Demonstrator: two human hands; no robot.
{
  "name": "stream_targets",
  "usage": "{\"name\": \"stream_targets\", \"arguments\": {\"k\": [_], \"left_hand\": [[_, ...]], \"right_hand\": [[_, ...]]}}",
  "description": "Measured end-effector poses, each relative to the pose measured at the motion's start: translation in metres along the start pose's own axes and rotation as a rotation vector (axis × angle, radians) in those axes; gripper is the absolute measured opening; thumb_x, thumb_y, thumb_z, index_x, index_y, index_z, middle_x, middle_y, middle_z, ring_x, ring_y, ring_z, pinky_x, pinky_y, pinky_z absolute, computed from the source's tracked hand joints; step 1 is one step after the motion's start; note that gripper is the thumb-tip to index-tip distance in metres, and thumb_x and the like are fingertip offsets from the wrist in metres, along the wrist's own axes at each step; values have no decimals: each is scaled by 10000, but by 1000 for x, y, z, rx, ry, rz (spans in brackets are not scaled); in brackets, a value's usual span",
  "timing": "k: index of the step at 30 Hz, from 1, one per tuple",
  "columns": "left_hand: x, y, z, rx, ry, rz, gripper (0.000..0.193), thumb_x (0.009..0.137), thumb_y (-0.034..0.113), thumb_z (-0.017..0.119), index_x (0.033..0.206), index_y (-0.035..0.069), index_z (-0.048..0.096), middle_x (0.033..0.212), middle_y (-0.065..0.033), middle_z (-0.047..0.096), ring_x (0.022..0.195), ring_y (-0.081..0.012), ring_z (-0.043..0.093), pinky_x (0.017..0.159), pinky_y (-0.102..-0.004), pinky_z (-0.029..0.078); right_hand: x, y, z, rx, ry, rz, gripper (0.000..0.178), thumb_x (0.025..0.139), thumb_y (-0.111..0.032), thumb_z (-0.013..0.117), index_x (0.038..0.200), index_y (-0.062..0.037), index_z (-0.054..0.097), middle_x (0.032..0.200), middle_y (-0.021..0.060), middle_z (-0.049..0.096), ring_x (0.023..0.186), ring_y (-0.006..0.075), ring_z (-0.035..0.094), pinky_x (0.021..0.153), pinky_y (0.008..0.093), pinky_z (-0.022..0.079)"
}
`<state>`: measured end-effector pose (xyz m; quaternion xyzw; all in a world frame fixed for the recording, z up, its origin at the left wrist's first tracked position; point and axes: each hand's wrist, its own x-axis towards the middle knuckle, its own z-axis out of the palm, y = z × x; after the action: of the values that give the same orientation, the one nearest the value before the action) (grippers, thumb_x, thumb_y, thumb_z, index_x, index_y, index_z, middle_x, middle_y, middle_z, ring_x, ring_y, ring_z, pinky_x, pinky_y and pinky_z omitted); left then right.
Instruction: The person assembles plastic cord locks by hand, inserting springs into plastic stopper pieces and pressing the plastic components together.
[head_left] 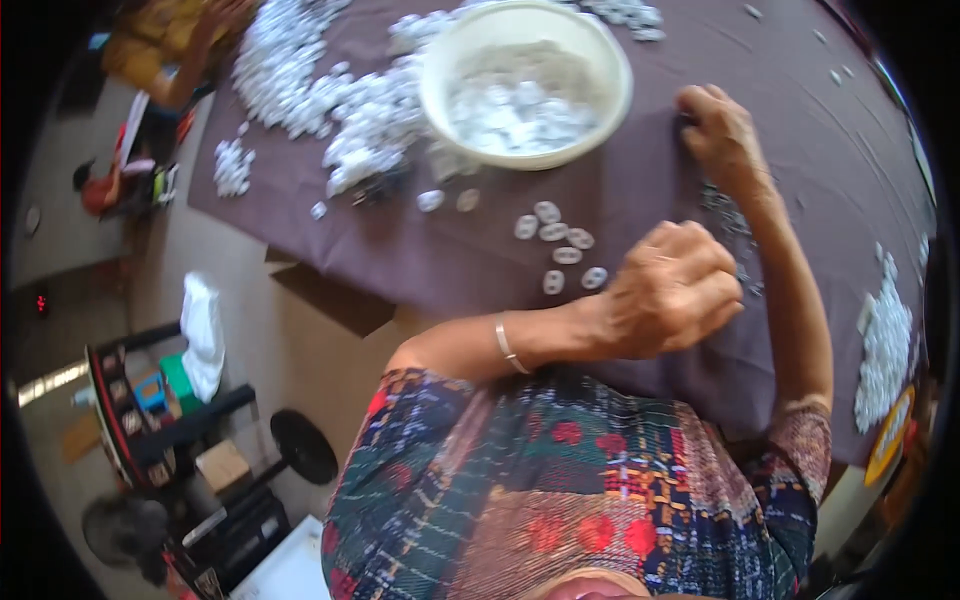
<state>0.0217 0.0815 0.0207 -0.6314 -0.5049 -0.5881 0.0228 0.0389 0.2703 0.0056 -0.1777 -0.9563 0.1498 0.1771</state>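
Observation:
My left hand [672,290] is curled into a fist over the brown cloth [650,180], with a thin bangle on the wrist; what it holds, if anything, is hidden. Just left of it lie several white oval pieces [562,247]. My right hand [722,135] rests farther up the cloth with its fingers bent down onto it. A trail of small dark metal parts [733,232] runs between the two hands. A white bowl [600,40] of white pieces stands beyond them.
A big heap of white pieces [320,90] spreads left of the bowl, and another pile [886,345] lies at the right edge. A person in yellow [165,50] sits at the far left corner. On the floor are cardboard [330,298], a white bag [204,330] and a fan base [303,446].

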Motion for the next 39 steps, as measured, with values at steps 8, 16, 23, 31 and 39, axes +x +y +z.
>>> {"name": "stream_targets", "arguments": {"k": [8, 16, 23, 31, 39], "left_hand": [[-8, 5, 2, 3, -47, -31, 190, 638, 92, 723, 754, 92, 573, 808, -18, 557, 752, -187, 536, 618, -311, 408], [-12, -4, 6, -7, -143, -44, 156, 653, 89, 722, 740, 80, 592, 782, -47, 573, 684, -217, 548, 601, -332, 435], [-14, -13, 9, -82, -198, -138, 155, 675, 26, 715, 778, 30, 600, 789, -89, 596, 717, -239, 585, 644, -314, 470], [-8, -5, -2, -596, -94, -996, 174, 844, 108, 636, 968, 4, 573, 866, -19, 622, 775, -62, 566, 691, -194, 463], [-13, -13, -3, -462, -162, -853, 137, 871, 108, 603, 941, -8, 591, 822, -32, 627, 734, -60, 558, 667, -194, 453]], "right_hand": [[12, -7, -11, 143, -269, 178, 207, 641, -4, 495, 848, -11, 517, 704, 141, 516, 661, 305, 507, 621, 383, 413], [6, -5, 1, -41, -87, -144, 157, 678, -79, 539, 815, -5, 516, 743, 182, 555, 745, 359, 542, 687, 419, 430], [-35, -15, -20, 180, 34, -64, 172, 688, -56, 561, 848, 4, 540, 723, 152, 564, 685, 289, 553, 634, 371, 441], [-116, -55, -47, 1197, 111, 606, 136, 842, -118, 614, 894, 6, 591, 706, 20, 584, 573, 65, 523, 505, 196, 415], [-131, -61, -40, 1389, 49, 653, 125, 841, -103, 606, 894, 8, 584, 729, 26, 592, 595, 68, 542, 523, 190, 435]]}}
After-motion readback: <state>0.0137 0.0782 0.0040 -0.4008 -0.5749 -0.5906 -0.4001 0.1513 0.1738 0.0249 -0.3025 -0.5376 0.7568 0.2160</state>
